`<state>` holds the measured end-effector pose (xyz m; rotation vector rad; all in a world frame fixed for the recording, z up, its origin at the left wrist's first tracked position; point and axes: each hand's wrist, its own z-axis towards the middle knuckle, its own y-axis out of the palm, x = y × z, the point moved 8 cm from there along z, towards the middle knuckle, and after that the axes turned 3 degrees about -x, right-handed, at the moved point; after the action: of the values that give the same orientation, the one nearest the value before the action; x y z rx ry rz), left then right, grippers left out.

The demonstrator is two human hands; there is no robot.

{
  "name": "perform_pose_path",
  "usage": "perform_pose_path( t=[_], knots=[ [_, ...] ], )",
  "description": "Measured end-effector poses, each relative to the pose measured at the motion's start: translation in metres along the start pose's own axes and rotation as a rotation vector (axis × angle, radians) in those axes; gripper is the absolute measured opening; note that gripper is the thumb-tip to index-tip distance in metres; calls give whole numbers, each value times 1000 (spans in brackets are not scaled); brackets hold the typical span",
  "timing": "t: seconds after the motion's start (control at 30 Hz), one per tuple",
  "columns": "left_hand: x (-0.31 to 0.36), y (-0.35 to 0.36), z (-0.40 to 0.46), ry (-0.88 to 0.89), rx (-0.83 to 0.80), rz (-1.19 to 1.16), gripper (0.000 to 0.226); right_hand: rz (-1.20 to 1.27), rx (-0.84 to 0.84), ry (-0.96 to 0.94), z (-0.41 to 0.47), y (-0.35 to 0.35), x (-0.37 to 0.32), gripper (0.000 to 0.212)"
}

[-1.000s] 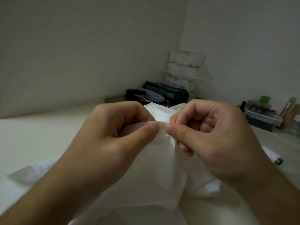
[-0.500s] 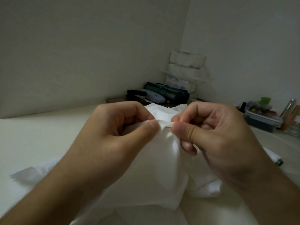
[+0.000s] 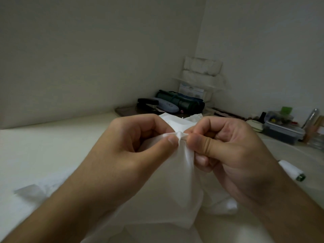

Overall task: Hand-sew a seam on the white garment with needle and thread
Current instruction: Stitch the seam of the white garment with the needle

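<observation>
White cotton-like cloth is filling the middle of the head view: the white garment (image 3: 177, 188) is hanging in soft, thin folds from two hands held up over a pale, smooth table (image 3: 43, 155), its lower part pooling on the surface. The left hand (image 3: 133, 155) is pinching a bunched ridge of the fabric between thumb and curled forefinger, and the right hand (image 3: 233, 155) is pinching the same ridge just beside it, thumb tips nearly touching, the other fingers curled under. No needle or thread is showing at the pinch; it may be hidden in the fingers, so I cannot tell how many stitches are in. My guess is the sewing is mid-seam, with much of the edge left. A white spool of thread (image 3: 291, 171) with a dark end is lying on the table, near the right wrist. Further back, a clear lidded plastic box (image 3: 284, 132) and a dark green rolled pouch (image 3: 180, 102) are sitting by the matte wall.
</observation>
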<state>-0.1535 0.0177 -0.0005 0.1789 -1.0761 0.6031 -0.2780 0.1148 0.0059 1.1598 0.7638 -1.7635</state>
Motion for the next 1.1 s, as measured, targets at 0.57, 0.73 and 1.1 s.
perform_pose_path(
  t=[0.57, 0.73, 1.1],
  knots=[
    [-5, -2, 3, -30, 33, -98, 18, -141, -8, -40, 0, -1, 2, 23],
    [-11, -14, 4, -95, 84, -165, 23, -209, -63, -44, 1, -5, 0, 7],
    [-22, -6, 7, -184, 4, -91, 28, -348, -22, -98, 1, 0, -3, 18]
  ],
)
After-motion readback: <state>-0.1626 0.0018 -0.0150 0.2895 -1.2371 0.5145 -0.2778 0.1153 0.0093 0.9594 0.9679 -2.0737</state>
